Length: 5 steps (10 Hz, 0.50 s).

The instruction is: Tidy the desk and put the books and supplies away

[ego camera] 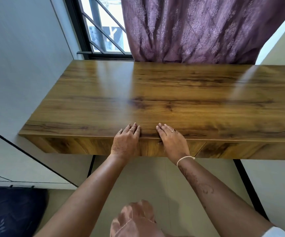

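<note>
At the bottom centre of the frame sits a fold of pinkish cloth [134, 219], with dark patterned fabric [10, 211] at lower left. Above them, both forearms reach to the front edge of the wooden counter [172, 93] at mid-frame. The left hand [126, 139] and right hand [171, 138] rest there side by side, slightly apart, fingers straight on top, released, grasping nothing. Beyond, a barred window [102, 31] shows upper left, and a purple curtain [198, 28] hangs to the counter's back edge.

Head view, steep downward, desk [155, 93] close.
</note>
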### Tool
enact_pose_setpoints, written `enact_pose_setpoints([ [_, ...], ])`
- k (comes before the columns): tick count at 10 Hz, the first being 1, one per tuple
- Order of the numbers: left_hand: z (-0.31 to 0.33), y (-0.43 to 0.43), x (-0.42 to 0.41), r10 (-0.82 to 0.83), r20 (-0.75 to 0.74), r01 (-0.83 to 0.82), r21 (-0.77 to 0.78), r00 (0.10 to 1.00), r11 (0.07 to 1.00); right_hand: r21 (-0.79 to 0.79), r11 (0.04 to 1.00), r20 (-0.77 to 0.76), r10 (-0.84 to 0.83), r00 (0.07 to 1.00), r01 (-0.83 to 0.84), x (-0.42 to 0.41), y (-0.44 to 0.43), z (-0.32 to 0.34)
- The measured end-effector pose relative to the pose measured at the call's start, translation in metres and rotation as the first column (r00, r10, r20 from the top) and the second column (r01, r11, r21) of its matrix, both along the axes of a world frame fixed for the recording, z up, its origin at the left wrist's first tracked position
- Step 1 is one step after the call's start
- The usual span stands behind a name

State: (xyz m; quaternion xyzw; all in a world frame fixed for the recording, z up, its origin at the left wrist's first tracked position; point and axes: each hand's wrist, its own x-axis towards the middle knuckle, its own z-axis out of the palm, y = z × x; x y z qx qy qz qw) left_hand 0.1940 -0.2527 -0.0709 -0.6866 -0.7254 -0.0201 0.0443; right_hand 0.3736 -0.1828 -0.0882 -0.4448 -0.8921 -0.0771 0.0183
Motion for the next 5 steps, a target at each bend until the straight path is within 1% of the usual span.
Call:
enact_pose_setpoints([
  [1, -0.007, -0.001, -0.002, -0.021, 0.000, 0.021, 0.035, 1.000, 0.999, 0.037, 0.999, -0.031, 0.012, 0.999, -0.011, 0.001, 0.004, -0.009],
  [2, -0.010, 0.001, -0.004, -0.025, -0.020, 0.027, 0.062, 0.999, 0.998, 0.027, 1.000, -0.027, 0.012, 1.000, -0.012, 0.000, 0.005, -0.007],
  [3, -0.010, 0.001, -0.001, -0.021, 0.010, 0.020, 0.051, 1.000, 0.998, 0.017, 1.000, -0.020, -0.010, 1.000, 0.010, -0.002, 0.004, -0.007],
  [4, -0.006, 0.004, 0.000, 0.003, -0.001, -0.003, -0.017, 1.000, 1.000, -0.043, 0.999, -0.075, -0.009, 0.997, 0.005, -0.004, 0.002, 0.002],
  [5, -0.001, 0.008, 0.005, 0.039, -0.025, -0.041, -0.066, 0.999, 0.997, -0.190, 0.982, -0.148, -0.049, 0.988, 0.020, -0.005, 0.001, 0.015],
])
